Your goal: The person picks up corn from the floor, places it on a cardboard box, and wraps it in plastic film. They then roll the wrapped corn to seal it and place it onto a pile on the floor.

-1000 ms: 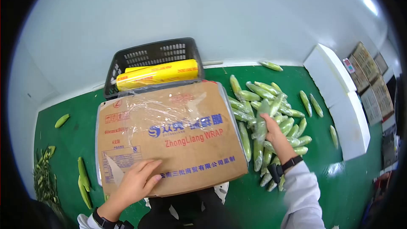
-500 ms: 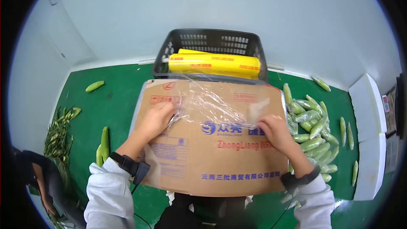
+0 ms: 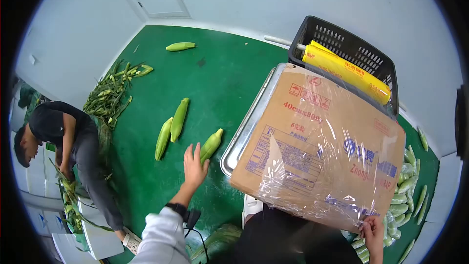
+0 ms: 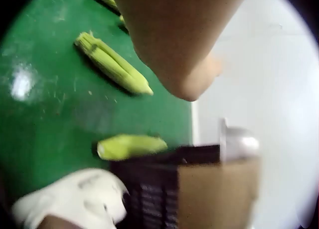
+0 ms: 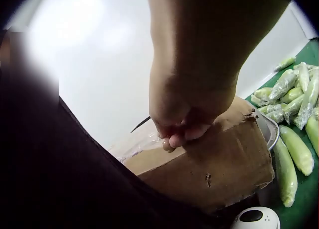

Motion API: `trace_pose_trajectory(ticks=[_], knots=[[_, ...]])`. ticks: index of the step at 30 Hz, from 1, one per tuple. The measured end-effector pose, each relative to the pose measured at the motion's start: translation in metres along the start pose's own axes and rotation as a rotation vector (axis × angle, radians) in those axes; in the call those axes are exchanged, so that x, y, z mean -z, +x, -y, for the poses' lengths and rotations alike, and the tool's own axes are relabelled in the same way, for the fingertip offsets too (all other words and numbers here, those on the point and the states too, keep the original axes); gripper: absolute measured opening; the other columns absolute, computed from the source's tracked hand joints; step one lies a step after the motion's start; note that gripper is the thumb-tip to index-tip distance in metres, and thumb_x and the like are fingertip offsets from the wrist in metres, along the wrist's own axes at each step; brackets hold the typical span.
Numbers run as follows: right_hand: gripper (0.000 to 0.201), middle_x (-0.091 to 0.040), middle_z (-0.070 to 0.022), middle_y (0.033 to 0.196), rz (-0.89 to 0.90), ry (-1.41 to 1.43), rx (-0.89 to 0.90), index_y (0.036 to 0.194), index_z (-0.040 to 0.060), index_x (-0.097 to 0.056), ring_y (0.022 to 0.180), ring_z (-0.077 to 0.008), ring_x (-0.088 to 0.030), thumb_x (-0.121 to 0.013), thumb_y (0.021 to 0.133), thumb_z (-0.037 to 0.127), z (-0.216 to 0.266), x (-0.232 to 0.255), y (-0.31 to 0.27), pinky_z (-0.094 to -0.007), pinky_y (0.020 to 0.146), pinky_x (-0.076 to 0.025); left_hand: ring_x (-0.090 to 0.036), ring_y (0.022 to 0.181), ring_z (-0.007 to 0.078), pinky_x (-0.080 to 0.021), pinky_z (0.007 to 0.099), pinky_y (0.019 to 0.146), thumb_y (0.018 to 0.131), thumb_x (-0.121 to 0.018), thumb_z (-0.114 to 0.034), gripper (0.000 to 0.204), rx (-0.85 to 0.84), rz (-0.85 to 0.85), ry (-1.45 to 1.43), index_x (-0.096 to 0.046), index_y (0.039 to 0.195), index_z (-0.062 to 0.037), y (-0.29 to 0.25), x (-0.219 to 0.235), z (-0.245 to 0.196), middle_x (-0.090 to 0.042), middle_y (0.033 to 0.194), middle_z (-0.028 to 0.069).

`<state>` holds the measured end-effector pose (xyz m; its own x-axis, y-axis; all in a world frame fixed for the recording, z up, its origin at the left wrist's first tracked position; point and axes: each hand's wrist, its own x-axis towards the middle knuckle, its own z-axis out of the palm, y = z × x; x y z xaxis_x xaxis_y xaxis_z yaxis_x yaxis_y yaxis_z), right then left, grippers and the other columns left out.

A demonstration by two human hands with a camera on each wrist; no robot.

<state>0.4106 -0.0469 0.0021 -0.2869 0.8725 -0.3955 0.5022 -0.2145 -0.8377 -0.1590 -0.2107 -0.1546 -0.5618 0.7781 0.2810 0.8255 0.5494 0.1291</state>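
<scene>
The left hand (image 3: pixel 194 165) reaches with fingers spread, touching a corn cob (image 3: pixel 211 145) just ahead on the green floor (image 3: pixel 205 78). It looks light, firm, husk-slick; best gripped mid-length. The right hand (image 3: pixel 373 230) pinches film (image 3: pixel 312 137) at the box (image 3: pixel 298 117) edge.

Carton (image 3: pixel 312 142) on tray (image 3: pixel 244 134), basket (image 3: pixel 349 49) behind, corn (image 3: pixel 211 145) left.

Your right hand (image 5: pixel 192 97) pinches thin clear film (image 5: pixel 144 142) at the edge of the cardboard box (image 5: pixel 219 164), with wrapped corn cobs (image 5: pixel 294 97) piled on the green floor (image 5: pixel 311 189) beside it.
</scene>
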Motion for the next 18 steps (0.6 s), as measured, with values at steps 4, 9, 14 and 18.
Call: trace_pose_trajectory(ticks=[4,9,14,18], knots=[[0.005,-0.061,-0.0045,0.069,0.049,-0.077,-0.044,0.089,-0.0007,-0.055,0.056,-0.0076,-0.056,-0.052,0.093,0.001,0.013,-0.001,0.002,-0.0211,0.050,-0.045,-0.053,0.114,0.0413,-0.046,0.0478,0.094,0.069,-0.079,-0.029,0.099,0.334,0.635,-0.112,-0.020,0.148,-0.0171,0.007,-0.077,0.054,-0.050,0.130,0.0212],[0.003,-0.061,-0.0071,0.068,-0.005,-0.362,0.045,0.088,-0.0004,-0.056,0.057,-0.0141,-0.060,-0.055,0.090,0.001,0.047,-0.015,-0.006,-0.0267,0.053,-0.048,-0.060,0.097,0.0250,-0.049,0.0366,0.083,0.083,-0.068,-0.020,0.055,0.586,0.316,-0.842,-0.041,0.128,-0.0041,-0.006,-0.074,0.058,-0.060,0.109,0.0163],[0.004,-0.061,-0.0142,0.071,-0.030,-0.539,0.168,0.089,0.0035,-0.057,0.067,-0.0312,-0.063,-0.058,0.088,0.007,0.047,-0.021,-0.004,-0.0379,0.063,-0.049,-0.056,0.108,0.0265,-0.045,0.0363,0.093,0.074,-0.073,-0.007,0.075,0.031,0.142,-0.885,-0.035,0.139,-0.0001,0.046,0.105,-0.057,-0.055,0.121,0.0157],[0.008,-0.062,-0.0167,0.074,-0.121,-0.717,0.313,0.093,0.0047,-0.057,0.070,-0.0345,-0.062,-0.059,0.088,0.011,0.026,-0.025,-0.009,-0.0424,0.063,-0.049,-0.061,0.101,0.0305,-0.053,0.0390,0.080,0.066,-0.080,-0.024,0.080,-0.725,0.187,-0.461,-0.045,0.138,-0.0174,0.075,0.185,-0.194,-0.060,0.115,0.0113]])
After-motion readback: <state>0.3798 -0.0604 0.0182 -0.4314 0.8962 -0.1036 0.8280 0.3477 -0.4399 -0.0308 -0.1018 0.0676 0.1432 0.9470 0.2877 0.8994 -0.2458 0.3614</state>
